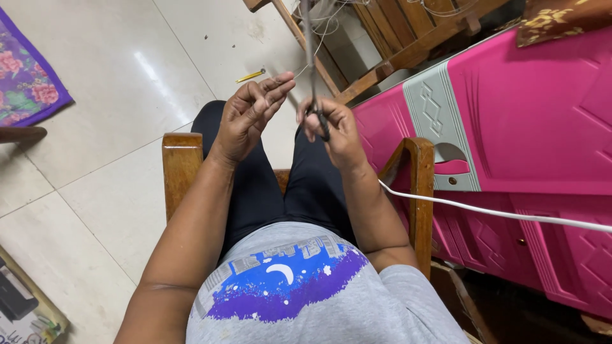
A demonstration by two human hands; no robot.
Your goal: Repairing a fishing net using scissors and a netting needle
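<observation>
I sit in a wooden chair (180, 167) and look down at my lap. My right hand (331, 127) is closed around a dark braided cord (310, 57) that runs straight up out of the top of the view. My left hand (250, 114) is raised beside it, palm toward me, fingers together and slightly bent; a thin pale thread (305, 69) seems to run from its fingertips toward the cord. The two hands are a few centimetres apart above my knees.
A pink plastic cabinet (535, 121) with a grey panel stands close on the right. A white cable (497, 212) crosses in front of it. Wooden furniture (408, 32) stands ahead. A yellow pencil (250, 76) lies on the tiled floor; a purple floral mat (25, 70) lies far left.
</observation>
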